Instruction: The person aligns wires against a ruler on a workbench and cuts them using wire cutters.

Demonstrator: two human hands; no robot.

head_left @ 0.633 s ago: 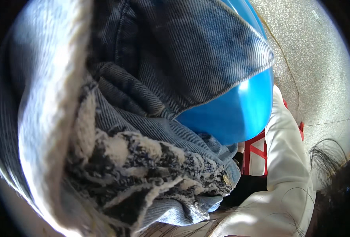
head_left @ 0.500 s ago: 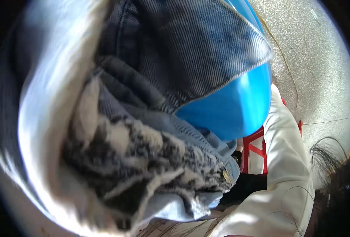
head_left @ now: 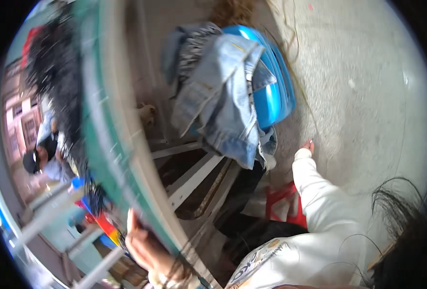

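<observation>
My left hand (head_left: 148,248) rests at the near end of the green tabletop (head_left: 112,139), by its pale edge. Its fingers are stretched out along the top, slightly blurred, with nothing seen in them. My right arm, in a white sleeve, reaches out over the floor. At its end the right hand (head_left: 308,146) is small, fingers pointing away and apparently loose, with no object visible in it. Beyond it, a light-blue denim jacket (head_left: 223,91) with black-and-white frayed trim lies heaped over a blue plastic stool (head_left: 271,103). Neither hand touches the jacket.
A red plastic stool (head_left: 288,204) stands beside my legs. Metal frame bars (head_left: 194,180) run under the table. Black fluffy material (head_left: 59,62) lies along the table's far side. Another person (head_left: 45,156) sits at the far left. Brown fibrous stuff (head_left: 232,12) is behind the blue stool.
The denim jacket filled the close view before; now it lies farther off on the blue stool. The view has shifted, bringing in the green table and both my hands.
</observation>
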